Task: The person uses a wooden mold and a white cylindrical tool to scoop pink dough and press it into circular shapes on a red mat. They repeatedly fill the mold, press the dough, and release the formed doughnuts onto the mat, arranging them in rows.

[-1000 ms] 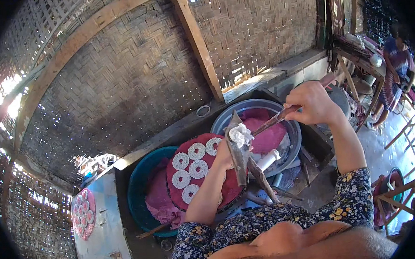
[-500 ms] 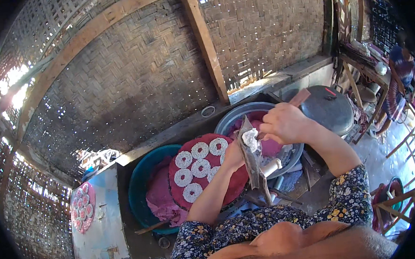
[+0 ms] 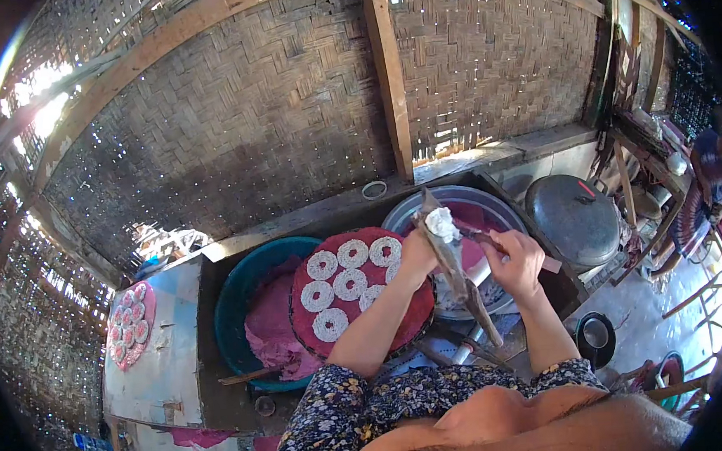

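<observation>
My left hand (image 3: pixel 417 261) is closed around a long rough grey-brown piece of wood (image 3: pixel 464 289), held slanting over the right side of the tray. A lump of white dough (image 3: pixel 440 225) sticks to the wood's upper part. My right hand (image 3: pixel 516 263) grips a narrow dark tool with a flat wooden handle end (image 3: pixel 552 265); its tip points toward the dough, and whether they touch I cannot tell. Below my left forearm is a round tray with red-pink cloth (image 3: pixel 408 322), bearing several white dough rings (image 3: pixel 350 284). A grey basin (image 3: pixel 513 212) with pink cloth inside stands beyond my hands.
At the left a teal basin (image 3: pixel 228 316) holds pink cloth (image 3: pixel 281 334). Farther left, pink-and-white rings (image 3: pixel 131 322) lie on a pale board (image 3: pixel 159 374). A dark lidded pot (image 3: pixel 571 221) stands at the right, near a small black pan (image 3: pixel 595 335). Woven bamboo walls (image 3: pixel 231 126) rise behind.
My right hand has drawn down and toward me with the tool, away from the far side of the grey basin. The wood has tilted, its lower end swinging right. The whole view has shifted slightly.
</observation>
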The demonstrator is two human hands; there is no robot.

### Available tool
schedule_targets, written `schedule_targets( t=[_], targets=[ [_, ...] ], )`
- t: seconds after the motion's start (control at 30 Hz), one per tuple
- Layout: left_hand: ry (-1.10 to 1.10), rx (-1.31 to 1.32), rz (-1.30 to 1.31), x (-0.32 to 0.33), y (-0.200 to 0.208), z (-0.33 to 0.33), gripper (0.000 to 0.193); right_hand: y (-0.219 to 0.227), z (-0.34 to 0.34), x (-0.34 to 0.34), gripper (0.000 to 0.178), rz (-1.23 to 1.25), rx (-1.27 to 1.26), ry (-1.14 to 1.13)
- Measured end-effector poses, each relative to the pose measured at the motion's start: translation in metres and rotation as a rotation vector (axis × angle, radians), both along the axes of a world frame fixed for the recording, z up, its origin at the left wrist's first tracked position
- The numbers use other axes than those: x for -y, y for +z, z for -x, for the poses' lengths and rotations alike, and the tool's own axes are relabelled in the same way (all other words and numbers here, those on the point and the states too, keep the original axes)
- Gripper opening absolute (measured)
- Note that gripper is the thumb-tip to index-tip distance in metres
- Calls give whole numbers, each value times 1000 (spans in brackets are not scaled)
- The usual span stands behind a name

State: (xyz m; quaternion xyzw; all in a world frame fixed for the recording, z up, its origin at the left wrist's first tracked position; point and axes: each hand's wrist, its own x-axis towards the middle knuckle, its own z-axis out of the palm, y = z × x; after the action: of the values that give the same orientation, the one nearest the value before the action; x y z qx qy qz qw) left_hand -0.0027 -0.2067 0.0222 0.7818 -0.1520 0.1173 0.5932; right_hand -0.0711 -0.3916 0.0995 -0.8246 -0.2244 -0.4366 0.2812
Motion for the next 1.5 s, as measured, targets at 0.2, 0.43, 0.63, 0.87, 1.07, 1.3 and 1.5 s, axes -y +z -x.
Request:
schedule_targets(
  t=[0.2, 0.43, 0.63, 0.87, 1.07, 1.3, 1.5],
  targets=[
    [-207, -124, 248, -33, -36, -29, 24, 6, 13, 4, 21, -255, -465, 218],
    [-180, -238, 326, -4, 8, 8, 32, -6, -8, 5, 15, 12, -61, -7],
    [-31, -302, 508, -48, -66, -39, 31, -12, 8, 16, 19, -154, -421, 248],
    [-231, -161, 872, -97, 29, 36, 16, -26, -6, 73, 29, 280, -772, -338],
    [-435, -49, 1142, -109, 55, 41, 11, -73, -27, 67, 36, 614, -905, -350],
    [-235, 109, 1012, -116, 37, 35, 23, -28, 2, 61, 20, -468, -899, 221],
    [-55, 197, 637, -89, 29, 25, 29, -51, 3, 61, 21, -474, -783, 132]
  ],
)
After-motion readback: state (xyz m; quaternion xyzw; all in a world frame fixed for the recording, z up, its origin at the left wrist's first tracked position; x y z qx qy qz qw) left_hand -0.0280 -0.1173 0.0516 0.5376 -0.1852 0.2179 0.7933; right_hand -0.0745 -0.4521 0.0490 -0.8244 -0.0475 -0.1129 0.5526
